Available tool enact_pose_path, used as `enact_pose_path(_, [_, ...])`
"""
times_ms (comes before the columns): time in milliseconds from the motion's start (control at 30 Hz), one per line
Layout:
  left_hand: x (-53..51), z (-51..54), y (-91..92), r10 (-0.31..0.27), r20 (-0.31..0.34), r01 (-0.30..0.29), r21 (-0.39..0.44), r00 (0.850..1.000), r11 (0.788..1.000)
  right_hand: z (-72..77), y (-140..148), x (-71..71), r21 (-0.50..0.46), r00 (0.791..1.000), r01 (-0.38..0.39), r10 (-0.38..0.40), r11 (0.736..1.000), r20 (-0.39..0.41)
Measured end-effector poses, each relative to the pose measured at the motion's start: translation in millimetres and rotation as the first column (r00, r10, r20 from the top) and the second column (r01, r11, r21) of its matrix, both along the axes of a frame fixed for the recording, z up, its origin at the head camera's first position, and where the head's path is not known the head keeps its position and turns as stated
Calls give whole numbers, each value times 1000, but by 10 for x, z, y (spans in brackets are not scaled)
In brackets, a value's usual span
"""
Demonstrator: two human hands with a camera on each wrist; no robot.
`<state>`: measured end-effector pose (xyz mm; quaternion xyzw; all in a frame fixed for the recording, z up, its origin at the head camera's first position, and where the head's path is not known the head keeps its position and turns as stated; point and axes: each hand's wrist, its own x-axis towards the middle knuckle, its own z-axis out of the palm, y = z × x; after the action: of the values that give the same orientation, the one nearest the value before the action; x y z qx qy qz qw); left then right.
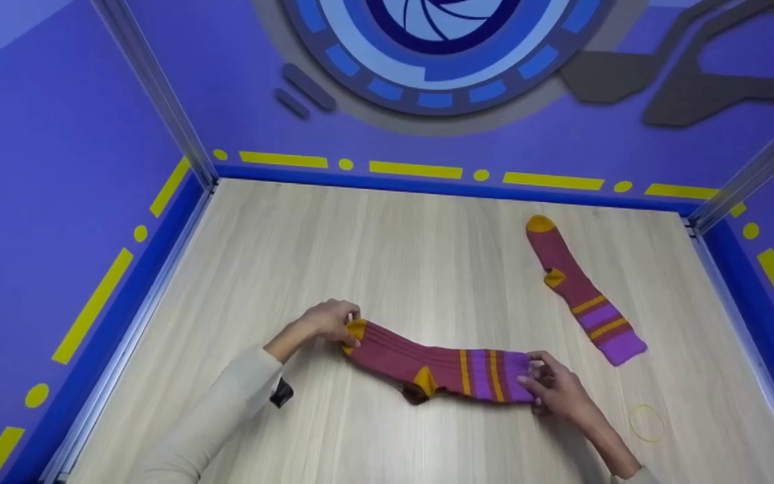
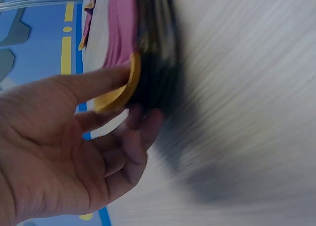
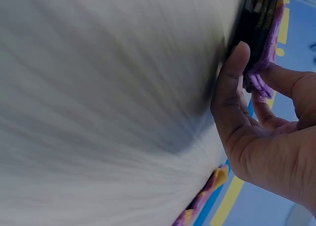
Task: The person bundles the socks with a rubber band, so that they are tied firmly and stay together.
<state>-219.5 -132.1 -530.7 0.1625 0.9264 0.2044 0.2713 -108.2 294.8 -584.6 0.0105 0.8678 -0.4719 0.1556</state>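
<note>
A maroon sock [image 1: 400, 349] with a mustard toe and heel and a purple striped cuff stretches between my hands. Dark fabric [image 2: 153, 48] lies against its underside, folded in layers at the cuff end in the right wrist view. At the toe, my left hand [image 1: 330, 321] pinches the mustard tip between thumb and fingers. My right hand [image 1: 562, 392] grips the purple cuff, thumb on one face and fingers on the other. Another sock [image 1: 572, 282] of the same pattern lies apart at the right, toe pointing to the back wall.
A thin yellow rubber band [image 1: 647, 423] rests on the wooden tabletop [image 1: 387, 249] to the right of my right hand. Beside the left sleeve is a small black item [image 1: 281, 393], partly covered. Blue panels [image 1: 387, 128] wall the back and both sides.
</note>
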Motion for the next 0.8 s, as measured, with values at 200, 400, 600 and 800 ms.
enact_pose_path(200, [-278,278,179,-90,42,93,-75,995,993,11,114,25,-52,998,10,-7,999,63])
enact_pose_path(400, [-583,474,652,-203,41,201,53,978,978,51,334,20,-84,989,99,-89,992,115])
enact_pose_path(600, [-818,343,1413,-337,-15,334,189,941,924,78,614,-1,-47,970,230,-225,972,92])
enact_pose_path(800, [-876,-22,2080,-341,-15,332,276,940,902,47,760,-41,-127,947,314,-301,941,113])
